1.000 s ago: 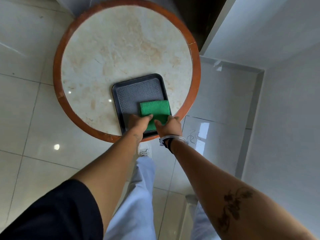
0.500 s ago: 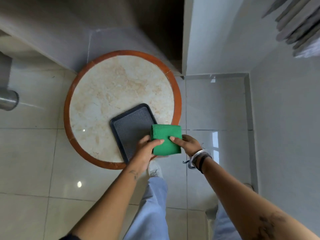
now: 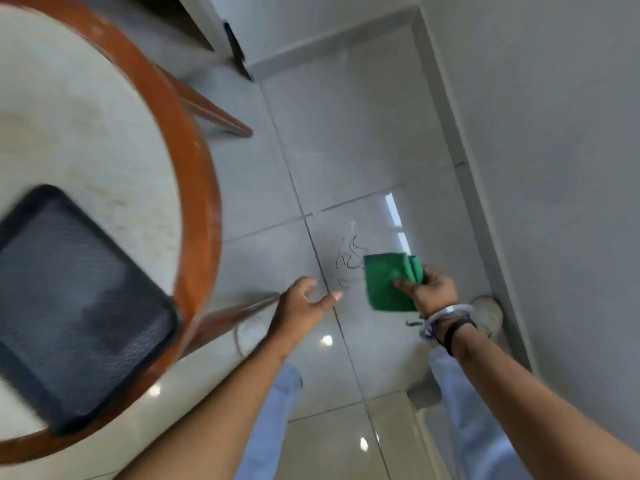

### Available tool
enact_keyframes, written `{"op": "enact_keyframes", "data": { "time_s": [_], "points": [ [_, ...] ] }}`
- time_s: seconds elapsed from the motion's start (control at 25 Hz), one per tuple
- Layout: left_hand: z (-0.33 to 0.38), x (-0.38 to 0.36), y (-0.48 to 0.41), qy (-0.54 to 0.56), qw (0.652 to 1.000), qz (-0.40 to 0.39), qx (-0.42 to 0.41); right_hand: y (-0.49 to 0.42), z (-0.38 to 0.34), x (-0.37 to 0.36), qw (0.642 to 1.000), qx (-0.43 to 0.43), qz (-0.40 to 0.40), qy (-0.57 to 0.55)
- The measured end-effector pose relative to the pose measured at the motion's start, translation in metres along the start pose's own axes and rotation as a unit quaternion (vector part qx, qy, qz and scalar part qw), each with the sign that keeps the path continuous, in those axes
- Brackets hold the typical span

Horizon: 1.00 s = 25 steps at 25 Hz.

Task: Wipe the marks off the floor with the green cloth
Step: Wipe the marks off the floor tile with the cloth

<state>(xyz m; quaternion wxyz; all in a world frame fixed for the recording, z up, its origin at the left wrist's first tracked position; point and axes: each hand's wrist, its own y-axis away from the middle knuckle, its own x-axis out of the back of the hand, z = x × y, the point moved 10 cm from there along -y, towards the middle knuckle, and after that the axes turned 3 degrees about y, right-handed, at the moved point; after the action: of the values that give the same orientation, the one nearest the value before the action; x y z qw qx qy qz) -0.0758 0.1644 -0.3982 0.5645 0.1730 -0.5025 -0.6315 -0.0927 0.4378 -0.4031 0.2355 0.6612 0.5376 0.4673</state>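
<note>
My right hand [image 3: 431, 289] grips the folded green cloth [image 3: 386, 280] by its right edge and holds it in the air above the floor. Dark squiggly marks [image 3: 348, 259] show on the pale glossy floor tile just left of the cloth, next to a grout line. My left hand [image 3: 304, 303] hangs empty with its fingers spread, left of the marks and a little nearer to me. The view is blurred by motion.
A round marble table with an orange-brown rim [image 3: 201, 174] fills the left side, with a dark tray [image 3: 69, 306] on it and wooden legs [image 3: 221, 116] under it. A grey wall [image 3: 554, 168] and its skirting run along the right. My shoe [image 3: 488, 313] stands near the wall.
The cloth left the tray and went right and down over the floor, held by my right hand alone. My left hand let go. The view swung towards the floor.
</note>
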Motion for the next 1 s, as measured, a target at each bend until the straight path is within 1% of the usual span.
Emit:
{"op": "enact_keyframes", "data": {
  "time_s": [0.04,0.12,0.16,0.2,0.24,0.28,0.32,0.36,0.4,0.44,0.48,0.56,0.6,0.64,0.72,0.76,0.88,0.92,0.96,1.0],
  "points": [
    [-0.009,-0.008,-0.031,-0.116,0.992,0.004,-0.038,-0.025,0.013,0.012,0.994,0.028,0.074,0.076],
    [-0.03,-0.021,-0.091,-0.299,0.949,0.009,-0.096,-0.068,0.026,0.02,0.953,0.095,0.189,0.215],
    [-0.041,-0.027,-0.12,-0.357,0.927,0.016,-0.112,-0.088,0.031,0.015,0.93,0.126,0.224,0.261],
    [-0.052,-0.031,-0.146,-0.394,0.911,0.025,-0.117,-0.105,0.033,-0.001,0.91,0.162,0.234,0.302],
    [-0.062,-0.037,-0.17,-0.419,0.9,0.035,-0.117,-0.121,0.037,-0.024,0.894,0.2,0.222,0.334],
    [-0.07,-0.042,-0.187,-0.441,0.889,0.042,-0.116,-0.134,0.044,-0.055,0.881,0.234,0.175,0.373],
    [-0.078,-0.048,-0.201,-0.462,0.879,0.043,-0.11,-0.145,0.061,-0.095,0.856,0.26,0.09,0.437],
    [-0.085,-0.055,-0.215,-0.479,0.871,0.037,-0.098,-0.149,0.086,-0.138,0.805,0.289,-0.017,0.518],
    [-0.095,-0.061,-0.225,-0.49,0.868,0.026,-0.079,-0.148,0.116,-0.167,0.742,0.302,-0.104,0.589],
    [-0.104,-0.066,-0.233,-0.495,0.867,0.014,-0.056,-0.147,0.139,-0.182,0.702,0.307,-0.139,0.627],
    [-0.112,-0.072,-0.238,-0.497,0.867,0.007,-0.039,-0.149,0.147,-0.184,0.692,0.313,-0.129,0.637],
    [-0.124,-0.083,-0.244,-0.508,0.861,-0.001,-0.027,-0.154,0.141,-0.175,0.706,0.333,-0.063,0.622],
    [-0.127,-0.086,-0.245,-0.518,0.855,0.002,-0.027,-0.16,0.138,-0.172,0.697,0.337,-0.047,0.631],
    [-0.127,-0.087,-0.245,-0.529,0.848,0.008,-0.03,-0.168,0.138,-0.169,0.684,0.339,-0.045,0.644],
    [-0.125,-0.087,-0.25,-0.543,0.838,0.02,-0.044,-0.179,0.147,-0.167,0.661,0.334,-0.072,0.669],
    [-0.125,-0.089,-0.253,-0.541,0.84,0.02,-0.047,-0.176,0.155,-0.168,0.634,0.339,-0.099,0.688],
    [-0.128,-0.091,-0.258,-0.553,0.832,0.014,-0.034,-0.138,0.2,-0.181,0.51,0.413,-0.229,0.719],
    [-0.128,-0.093,-0.261,-0.553,0.832,0.016,-0.036,-0.137,0.199,-0.176,0.492,0.437,-0.232,0.717],
    [-0.129,-0.093,-0.263,-0.548,0.836,0.019,-0.038,-0.147,0.188,-0.17,0.511,0.444,-0.197,0.71],
    [-0.131,-0.093,-0.263,-0.54,0.84,0.022,-0.039,-0.169,0.17,-0.159,0.569,0.408,-0.127,0.703]
  ]
}}
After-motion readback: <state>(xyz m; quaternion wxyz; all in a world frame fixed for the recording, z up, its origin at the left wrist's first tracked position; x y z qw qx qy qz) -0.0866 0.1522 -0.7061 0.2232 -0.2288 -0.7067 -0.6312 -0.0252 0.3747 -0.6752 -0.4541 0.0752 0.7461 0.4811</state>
